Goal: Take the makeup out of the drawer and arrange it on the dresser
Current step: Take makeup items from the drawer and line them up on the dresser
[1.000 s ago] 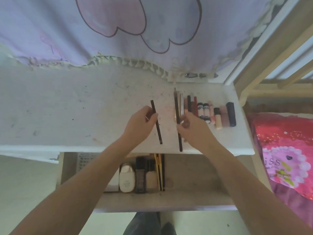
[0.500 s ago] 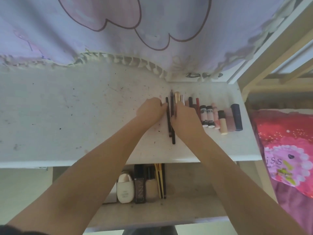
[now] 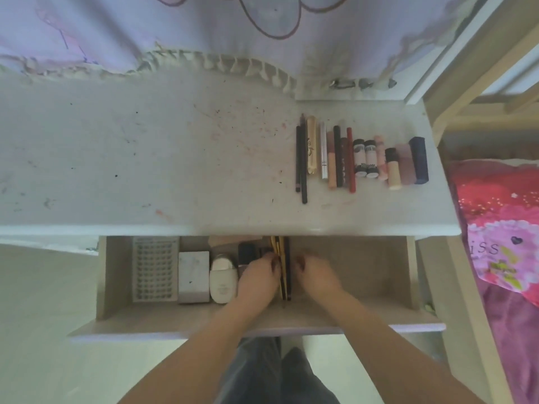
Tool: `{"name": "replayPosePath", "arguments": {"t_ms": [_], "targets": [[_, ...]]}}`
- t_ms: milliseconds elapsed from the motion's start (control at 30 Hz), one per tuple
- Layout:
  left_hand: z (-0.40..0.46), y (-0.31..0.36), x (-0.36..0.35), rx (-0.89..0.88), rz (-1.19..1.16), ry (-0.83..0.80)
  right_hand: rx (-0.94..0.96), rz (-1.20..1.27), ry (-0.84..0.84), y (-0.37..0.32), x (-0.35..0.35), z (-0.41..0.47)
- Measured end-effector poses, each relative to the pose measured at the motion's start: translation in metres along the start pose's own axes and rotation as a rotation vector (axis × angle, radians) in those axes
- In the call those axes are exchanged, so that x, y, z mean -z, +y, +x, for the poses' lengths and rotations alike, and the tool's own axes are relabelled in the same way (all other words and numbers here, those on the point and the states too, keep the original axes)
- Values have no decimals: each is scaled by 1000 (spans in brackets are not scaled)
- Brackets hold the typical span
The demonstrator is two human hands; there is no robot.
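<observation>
In the open pale wooden drawer (image 3: 364, 272), going from the left, lies a grey perforated plastic tray (image 3: 154, 269), then a white rectangular box (image 3: 194, 277), then a white rounded squeeze bottle (image 3: 223, 282) standing just beside the box. Next comes the person's left hand (image 3: 258, 279), reaching down into the drawer with its fingers (image 3: 271, 265) curled against a bundle of slim gold and black makeup pencils (image 3: 284, 275) that lies lengthwise in the middle of the drawer; whether the fingers actually pinch a pencil cannot be told. Some dark cases (image 3: 248, 252) sit partly hidden behind that hand. On the other side of the bundle the right hand (image 3: 316, 277) comes in with fingers (image 3: 300, 262) bent toward the pencils, close beside them, and its hold cannot be told either. The right part of the drawer shows bare wood. Above, on the white stained tabletop (image 3: 145, 158) of the dresser, a tidy row of makeup (image 3: 361, 158) lies side by side near the right end: two thin dark pencils (image 3: 302, 164) at the left, a gold tube (image 3: 311, 147), slim sticks, two small black-capped jars (image 3: 365, 158), and a dark blue case (image 3: 418, 158) at the far right. A pink flowered bedcover (image 3: 501, 228) lies beyond the dresser.
</observation>
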State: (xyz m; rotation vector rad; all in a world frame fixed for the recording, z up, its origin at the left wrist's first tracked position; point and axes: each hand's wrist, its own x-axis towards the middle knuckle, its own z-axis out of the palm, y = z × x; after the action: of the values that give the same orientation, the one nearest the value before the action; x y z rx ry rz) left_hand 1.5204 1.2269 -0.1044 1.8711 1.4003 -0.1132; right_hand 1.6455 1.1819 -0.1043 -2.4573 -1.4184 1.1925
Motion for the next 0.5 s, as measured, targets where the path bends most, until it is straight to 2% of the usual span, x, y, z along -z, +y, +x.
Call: {"name": "replayPosePath", "arguments": {"t_ms": [100,200,367,433,500], "targets": [[20,7,-14,37,67,44,-39,81,35,-5,-18,17],[34,13,-19,55,260,86,-87,144,95,-5,-26,24],[46,27,-24,79,508,-7,-139,109,139,10,-23,22],[45,30,-23,131,452,-40,-143,130,125,16,-13,16],[39,31,-18,151,305,-52,-67,143,111,20,0,4]]}}
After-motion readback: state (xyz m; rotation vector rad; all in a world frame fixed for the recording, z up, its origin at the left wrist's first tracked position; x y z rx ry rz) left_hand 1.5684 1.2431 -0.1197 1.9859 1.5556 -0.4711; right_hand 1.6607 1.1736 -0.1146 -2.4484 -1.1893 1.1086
